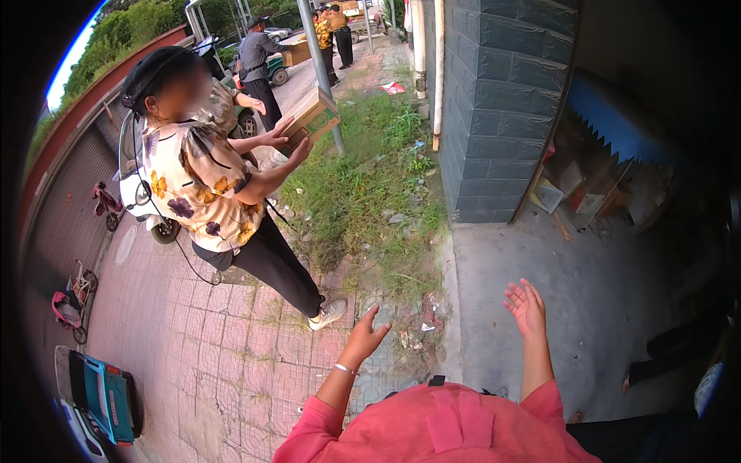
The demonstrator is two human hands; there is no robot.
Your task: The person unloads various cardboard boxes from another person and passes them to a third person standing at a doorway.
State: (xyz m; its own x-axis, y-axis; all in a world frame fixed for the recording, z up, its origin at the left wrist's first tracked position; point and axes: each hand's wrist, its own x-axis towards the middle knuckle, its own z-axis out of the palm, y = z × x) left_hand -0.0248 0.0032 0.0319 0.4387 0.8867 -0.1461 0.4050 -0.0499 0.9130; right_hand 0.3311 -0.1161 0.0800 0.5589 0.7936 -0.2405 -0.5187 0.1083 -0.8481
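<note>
Reaching forward, the two bare hands of the person hold nothing and stand well apart from each other. At the left hand [364,338], the thumb is stretched away from the index finger, so a wide gap shows between them; the other fingers are partly hidden, and how much they bend I cannot tell. At the right hand [529,310], the fingers are loosely spread and slightly curved, with the palm in view. A pale bracelet [346,370] is around the left wrist, behind the left fingers, and behind both hands there is the pink top [463,420].

The cardboard carton [310,123], with a green mark on its side, is beyond the left fingers, well apart from them and a little to their left. It is tilted, and a co-worker [204,181] in a flowered shirt supports it with both hands. The co-worker's light shoe [329,313] is on the paving [231,324], just to the left of the left fingertips.

Straight ahead of the left fingers lies the grass strip [378,224]. Under the right fingers extends the grey concrete floor [579,293], and farther beyond them rises the dark brick pillar [505,116]. Far to the left of the left fingers, a blue vehicle [108,397] stands near the edge of the view.
</note>
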